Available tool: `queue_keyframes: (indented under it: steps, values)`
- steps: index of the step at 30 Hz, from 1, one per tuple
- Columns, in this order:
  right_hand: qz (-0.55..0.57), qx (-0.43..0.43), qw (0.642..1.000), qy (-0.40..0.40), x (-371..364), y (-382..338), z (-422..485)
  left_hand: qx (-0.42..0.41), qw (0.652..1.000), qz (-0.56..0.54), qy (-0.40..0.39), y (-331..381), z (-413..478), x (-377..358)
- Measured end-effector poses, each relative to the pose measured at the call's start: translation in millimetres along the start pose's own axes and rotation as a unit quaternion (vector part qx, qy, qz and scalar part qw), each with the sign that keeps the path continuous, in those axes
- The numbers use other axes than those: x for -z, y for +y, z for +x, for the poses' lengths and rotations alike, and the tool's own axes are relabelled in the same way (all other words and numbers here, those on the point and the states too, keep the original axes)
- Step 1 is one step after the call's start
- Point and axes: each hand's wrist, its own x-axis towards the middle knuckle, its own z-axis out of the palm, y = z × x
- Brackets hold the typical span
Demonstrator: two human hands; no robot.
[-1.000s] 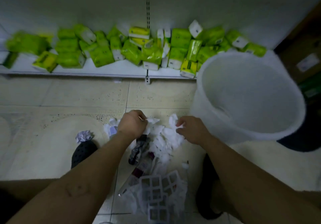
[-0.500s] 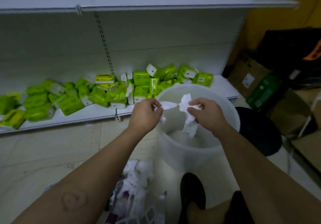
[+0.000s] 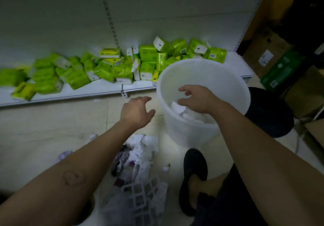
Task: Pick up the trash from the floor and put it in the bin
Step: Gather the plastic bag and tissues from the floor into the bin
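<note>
While both hands hang empty with fingers spread wide, the right hand [image 3: 196, 99] is over the mouth of the white bin [image 3: 201, 134], and the left hand [image 3: 136, 111] is just outside the rim, at about 9 o'clock from it. White tissues [image 3: 178, 108] already lie inside the bin. Much more trash is on the floor: one messy pile [image 3: 138, 155] of tissue, wrappers and a clear plastic tray sits at 7 o'clock from the bin, between the two arms.

What could go wrong? I think the bin could tip if an arm bumps its rim, because it looks light. Thin tissue could tear or drop bits when grabbed. One black shoe [image 3: 194, 173] is very near the pile and could step on it.

I count one bin, two hands, one pile, and two small paper balls [image 3: 64, 155] lying apart at 9 o'clock from the pile.
</note>
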Motion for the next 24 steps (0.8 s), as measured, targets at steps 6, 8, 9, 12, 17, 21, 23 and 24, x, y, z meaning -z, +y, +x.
queue_keyframes:
  steps: [6, 8, 9, 12, 17, 21, 23, 24]
  values:
    - [-0.039, 0.073, 0.994, -0.067, -63.7, -61.5, -3.7, 0.107, 0.991, -0.013, -0.078, -82.1, -46.9, -2.3]
    - [-0.066, 0.067, 0.986, -0.138, -92.1, -71.8, 0.9, 0.13, 0.986, -0.042, -0.096, -106.5, -56.9, -8.5]
    - [-0.068, 0.051, 0.982, -0.169, -106.7, -74.1, 4.2, 0.14, 0.983, -0.058, -0.107, -117.5, -61.2, -12.8]
    - [-0.06, -0.003, 0.972, -0.227, -158.1, -68.6, 9.7, 0.166, 0.972, -0.086, -0.141, -144.7, -71.6, -33.9]
    - [-0.101, -0.041, 0.934, -0.339, -255.3, -32.3, 15.6, 0.198, 0.955, -0.109, -0.191, -180.4, -71.2, -92.9]
    - [-0.065, -0.083, 0.929, -0.356, -315.6, -2.9, 35.4, 0.218, 0.938, -0.132, -0.236, -201.2, -59.8, -151.4]
    - [-0.059, -0.087, 0.926, -0.363, -340.2, 10.0, 45.4, 0.22, 0.933, -0.156, -0.238, -207.5, -52.5, -178.4]
    - [-0.056, -0.088, 0.925, -0.366, -350.3, 15.6, 50.7, 0.224, 0.931, -0.164, -0.237, -210.4, -49.1, -190.7]
